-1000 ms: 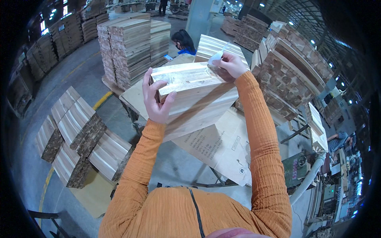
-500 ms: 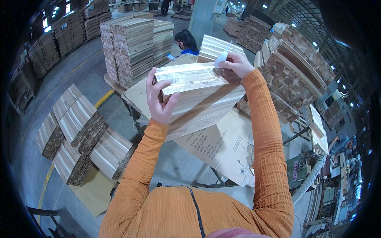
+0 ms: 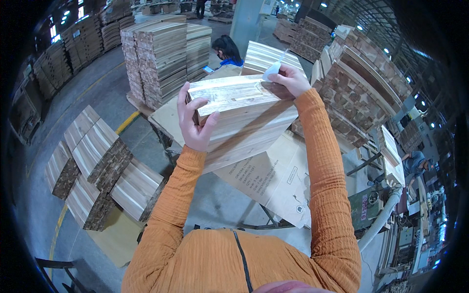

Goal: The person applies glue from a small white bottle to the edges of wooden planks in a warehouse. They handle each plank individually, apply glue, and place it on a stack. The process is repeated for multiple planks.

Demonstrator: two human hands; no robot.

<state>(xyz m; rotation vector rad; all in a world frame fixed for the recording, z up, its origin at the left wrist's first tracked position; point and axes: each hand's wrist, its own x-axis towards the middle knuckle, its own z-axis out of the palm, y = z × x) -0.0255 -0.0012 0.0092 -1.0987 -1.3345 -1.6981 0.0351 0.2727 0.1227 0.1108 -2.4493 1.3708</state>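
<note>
A stack of striped wooden boards (image 3: 254,128) stands in front of me. My left hand (image 3: 197,119) grips the left end of its top board (image 3: 229,95), with the thumb on the near side and other fingers over the top and end. In my right hand (image 3: 291,82) is a small white squeeze bottle (image 3: 271,72) with a thin nozzle pointing upward. That hand is closed around the bottle at the right end of the top board. A patch on the board's surface near the bottle looks rough or glossy; I cannot tell which.
Flattened cardboard (image 3: 273,183) covers the table under the boards. Board piles (image 3: 97,154) sit low at left; taller stacks (image 3: 156,63) rise behind and to the right (image 3: 351,83). A person (image 3: 227,51) sits beyond the table, another (image 3: 415,166) at far right by a green machine (image 3: 367,207).
Both hands keep nearly the same places on the board and bottle. The whole view has shifted slightly. At far right the other person appears more upright.
</note>
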